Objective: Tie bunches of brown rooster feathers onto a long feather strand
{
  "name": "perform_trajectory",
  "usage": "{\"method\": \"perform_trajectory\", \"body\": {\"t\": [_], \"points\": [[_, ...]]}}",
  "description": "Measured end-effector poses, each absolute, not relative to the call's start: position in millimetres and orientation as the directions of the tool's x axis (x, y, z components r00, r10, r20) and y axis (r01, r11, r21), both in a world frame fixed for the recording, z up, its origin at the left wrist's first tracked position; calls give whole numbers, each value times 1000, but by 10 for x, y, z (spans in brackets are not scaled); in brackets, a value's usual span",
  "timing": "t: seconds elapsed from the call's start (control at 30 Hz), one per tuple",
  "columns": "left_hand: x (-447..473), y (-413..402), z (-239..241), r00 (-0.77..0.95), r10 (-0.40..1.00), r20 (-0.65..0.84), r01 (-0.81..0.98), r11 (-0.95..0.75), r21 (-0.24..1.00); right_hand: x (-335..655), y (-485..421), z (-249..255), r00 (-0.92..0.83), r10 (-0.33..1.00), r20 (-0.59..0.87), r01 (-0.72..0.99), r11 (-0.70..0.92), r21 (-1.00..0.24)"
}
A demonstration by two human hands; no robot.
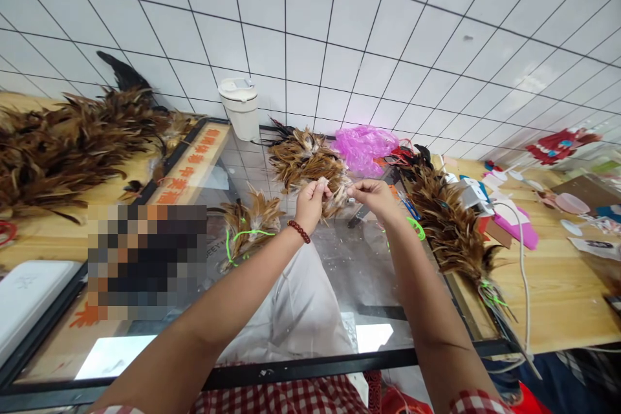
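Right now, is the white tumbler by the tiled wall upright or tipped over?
Upright: the white tumbler stands narrow end down, lid on top.

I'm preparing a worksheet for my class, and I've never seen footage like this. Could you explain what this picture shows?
There is no machine here: a person works with two bare hands. The single picture comes from a camera worn on the head, looking forward and down, so the forearms reach in from the bottom.

On the glass tabletop are a brown feather bundle, a smaller feather bunch crossed by green string, a white lidded cup and a pink plastic bag. More feathers lie to either side.

The left hand seems to pinch a small pale tuft. The right hand reaches to pale feather ends beside it; what its fingertips hold is too small to tell.
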State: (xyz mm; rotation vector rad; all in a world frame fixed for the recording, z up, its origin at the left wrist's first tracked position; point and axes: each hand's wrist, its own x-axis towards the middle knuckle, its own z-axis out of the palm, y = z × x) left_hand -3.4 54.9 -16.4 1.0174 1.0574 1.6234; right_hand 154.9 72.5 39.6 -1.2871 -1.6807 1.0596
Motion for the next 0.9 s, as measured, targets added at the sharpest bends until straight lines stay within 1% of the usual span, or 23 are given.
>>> {"method": "perform_trajectory", "body": {"t": [0.07, 0.1, 0.2, 0.27, 0.37, 0.47, 0.57, 0.73, 0.8, 0.9], "points": [[-42, 573, -195, -277, 951, 139, -260, -213, 942, 1589, 726, 427, -175, 979, 100, 404, 164, -900], [-47, 585, -209, -296, 946, 132, -258, -212, 943, 1611, 726, 444, -169, 980, 104, 401, 165, -901], [-61, 606, -228, -349, 927, 137, -214, -221, 952, 1667, 721, 501, -185, 978, 93, 313, 148, -938], [-62, 599, -213, -347, 926, 149, -212, -232, 949, 1675, 707, 533, -239, 969, 70, 286, 139, -948], [-42, 557, -160, -270, 952, 144, -253, -214, 944, 1623, 679, 539, -342, 938, 50, 233, 136, -963], [-9, 501, -106, -131, 986, 102, -277, -135, 952, 1517, 672, 468, -350, 930, 116, 159, 181, -971], [12, 462, -89, -24, 995, 92, -289, -95, 953, 1421, 690, 357, -341, 920, 194, 142, 255, -957], [6, 451, -104, 56, 986, 158, -268, -137, 954, 1370, 712, 231, -258, 905, 339, 240, 399, -885], [4, 448, -94, 105, 983, 151, -307, -113, 945, 1374, 711, 211, -233, 906, 352, 298, 411, -861], [3, 447, -69, 118, 988, 104, -390, -50, 920, 1376, 699, 215, -107, 906, 410, 445, 413, -795]]}}
